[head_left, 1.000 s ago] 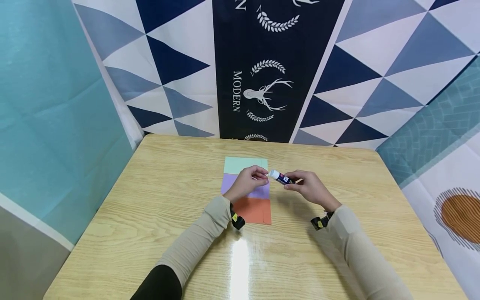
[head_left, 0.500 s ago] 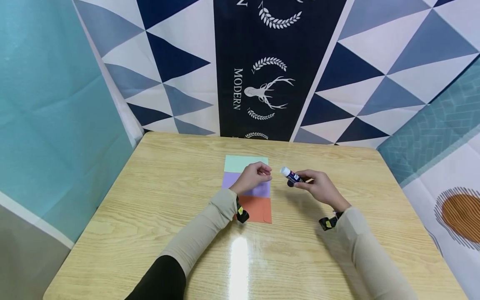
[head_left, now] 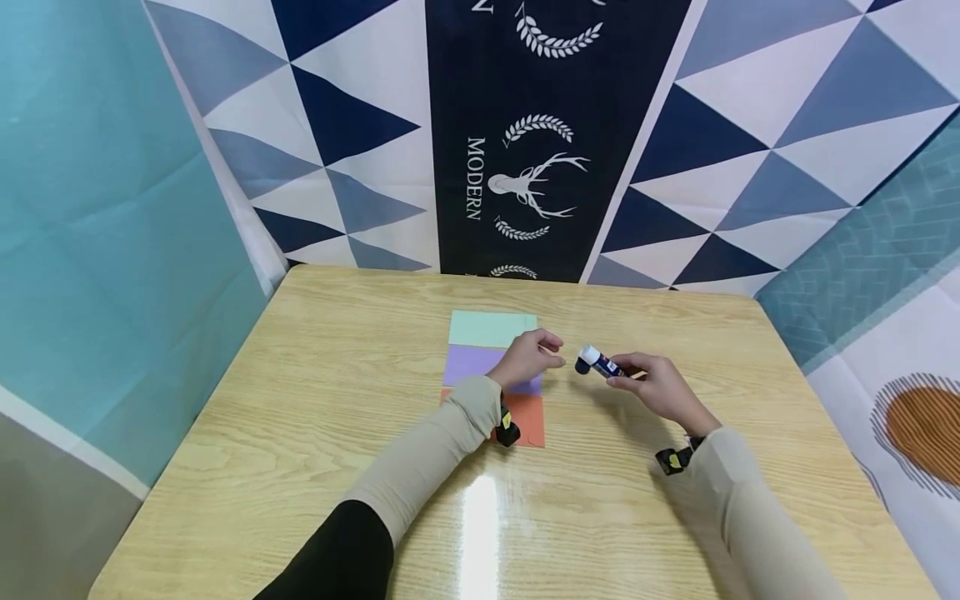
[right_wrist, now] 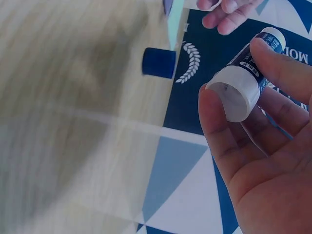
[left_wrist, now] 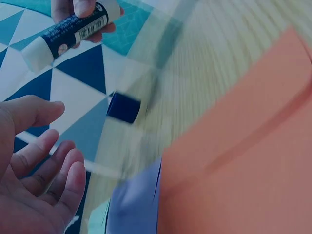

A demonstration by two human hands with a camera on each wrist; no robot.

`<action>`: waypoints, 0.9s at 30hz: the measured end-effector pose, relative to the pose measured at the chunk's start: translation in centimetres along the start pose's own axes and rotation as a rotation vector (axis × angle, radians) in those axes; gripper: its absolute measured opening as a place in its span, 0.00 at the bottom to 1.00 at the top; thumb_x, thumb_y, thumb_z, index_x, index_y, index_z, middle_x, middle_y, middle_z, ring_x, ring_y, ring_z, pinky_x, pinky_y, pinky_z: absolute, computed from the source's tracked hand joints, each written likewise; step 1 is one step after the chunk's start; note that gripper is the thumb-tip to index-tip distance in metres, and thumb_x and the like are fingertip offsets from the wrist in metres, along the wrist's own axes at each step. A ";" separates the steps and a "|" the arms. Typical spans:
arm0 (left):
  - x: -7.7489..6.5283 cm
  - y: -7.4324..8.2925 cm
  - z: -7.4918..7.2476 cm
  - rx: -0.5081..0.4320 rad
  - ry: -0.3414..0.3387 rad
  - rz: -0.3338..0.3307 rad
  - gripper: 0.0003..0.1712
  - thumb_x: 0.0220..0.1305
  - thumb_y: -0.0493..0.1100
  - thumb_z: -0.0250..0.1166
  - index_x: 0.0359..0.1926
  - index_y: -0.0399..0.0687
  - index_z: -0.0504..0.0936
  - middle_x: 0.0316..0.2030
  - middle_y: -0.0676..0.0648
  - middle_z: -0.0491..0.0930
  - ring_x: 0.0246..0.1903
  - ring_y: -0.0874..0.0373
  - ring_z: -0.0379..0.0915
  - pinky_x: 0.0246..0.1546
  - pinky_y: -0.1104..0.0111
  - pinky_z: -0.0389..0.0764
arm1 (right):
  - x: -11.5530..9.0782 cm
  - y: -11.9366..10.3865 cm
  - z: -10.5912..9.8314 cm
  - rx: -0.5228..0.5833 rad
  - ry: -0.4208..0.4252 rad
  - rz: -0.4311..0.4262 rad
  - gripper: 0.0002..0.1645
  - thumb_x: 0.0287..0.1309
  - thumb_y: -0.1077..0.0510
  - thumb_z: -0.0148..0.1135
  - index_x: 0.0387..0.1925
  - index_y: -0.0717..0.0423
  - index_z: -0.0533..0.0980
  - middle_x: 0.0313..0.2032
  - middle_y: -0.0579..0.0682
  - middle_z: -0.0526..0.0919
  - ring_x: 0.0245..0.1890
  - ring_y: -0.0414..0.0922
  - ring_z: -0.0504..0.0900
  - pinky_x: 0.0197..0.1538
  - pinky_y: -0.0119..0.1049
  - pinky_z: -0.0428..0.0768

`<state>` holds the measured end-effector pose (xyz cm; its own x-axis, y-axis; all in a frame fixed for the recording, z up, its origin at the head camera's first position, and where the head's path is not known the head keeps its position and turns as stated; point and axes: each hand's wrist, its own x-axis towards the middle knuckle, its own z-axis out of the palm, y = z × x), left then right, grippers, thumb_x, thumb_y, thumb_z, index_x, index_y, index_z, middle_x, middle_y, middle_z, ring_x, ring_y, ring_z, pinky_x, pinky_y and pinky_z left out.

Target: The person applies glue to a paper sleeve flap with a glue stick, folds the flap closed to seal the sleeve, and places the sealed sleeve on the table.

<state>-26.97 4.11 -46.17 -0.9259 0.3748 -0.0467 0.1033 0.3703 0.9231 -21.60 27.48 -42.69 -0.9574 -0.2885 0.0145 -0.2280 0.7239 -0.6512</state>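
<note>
My right hand (head_left: 660,385) pinches a glue stick (head_left: 606,364) with a dark blue label between thumb and fingers, tilted above the table, its white end towards the left hand. In the right wrist view, the hollow white base of the glue stick (right_wrist: 236,100) faces the camera. A dark blue cap (left_wrist: 124,107) stands on the table, just beyond the glue stick's white end. My left hand (head_left: 528,358) holds nothing; in the left wrist view its fingers are apart and loosely bent. It hovers over the envelopes' right edge, left of the cap.
Flat on the table (head_left: 337,375) lie three paper envelopes: mint green (head_left: 487,327) at the back, purple (head_left: 468,365) in the middle, orange (head_left: 528,417) in front. The left forearm partly covers them. A patterned cloth (head_left: 360,142) hangs behind the table's back edge.
Both hands have moved right, the right one carrying the glue stick. The cap, hidden one second ago, now shows fully and stays in place. The left fingers have spread.
</note>
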 end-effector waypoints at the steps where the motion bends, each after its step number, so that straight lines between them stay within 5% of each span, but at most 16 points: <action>1: 0.2 0.1 0.4 0.004 0.000 -0.006 0.21 0.61 0.38 0.68 0.55 0.37 0.78 0.51 0.40 0.81 0.46 0.53 0.79 0.40 0.72 0.79 | -0.2 0.2 -0.1 0.000 -0.001 0.002 0.20 0.61 0.57 0.66 0.52 0.63 0.79 0.46 0.61 0.85 0.40 0.46 0.82 0.40 0.31 0.80; 12: 1.8 1.5 3.8 0.101 -0.016 -0.061 0.27 0.59 0.40 0.70 0.60 0.41 0.77 0.55 0.43 0.79 0.53 0.52 0.78 0.47 0.70 0.79 | -1.8 1.6 -0.8 0.013 -0.015 0.041 0.20 0.60 0.57 0.66 0.51 0.63 0.80 0.47 0.62 0.85 0.39 0.47 0.83 0.38 0.32 0.81; 19: 2.2 1.5 4.6 0.220 -0.021 -0.096 0.27 0.60 0.41 0.69 0.61 0.47 0.77 0.54 0.46 0.79 0.53 0.54 0.75 0.51 0.68 0.77 | -2.1 1.5 -0.9 0.037 -0.006 0.052 0.20 0.60 0.57 0.66 0.51 0.64 0.79 0.47 0.62 0.84 0.39 0.45 0.82 0.39 0.31 0.81; 27: 2.7 0.9 5.1 0.307 -0.002 -0.022 0.22 0.59 0.41 0.70 0.55 0.48 0.81 0.47 0.48 0.83 0.48 0.57 0.77 0.49 0.72 0.76 | -2.2 1.7 -0.9 0.051 0.003 0.061 0.22 0.60 0.54 0.67 0.52 0.63 0.80 0.48 0.62 0.84 0.38 0.41 0.81 0.39 0.30 0.81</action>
<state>-27.52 9.81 -47.45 -0.9284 0.3654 -0.0670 0.1883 0.6182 0.7631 -20.05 29.89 -43.13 -0.9697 -0.2430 -0.0237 -0.1603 0.7068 -0.6890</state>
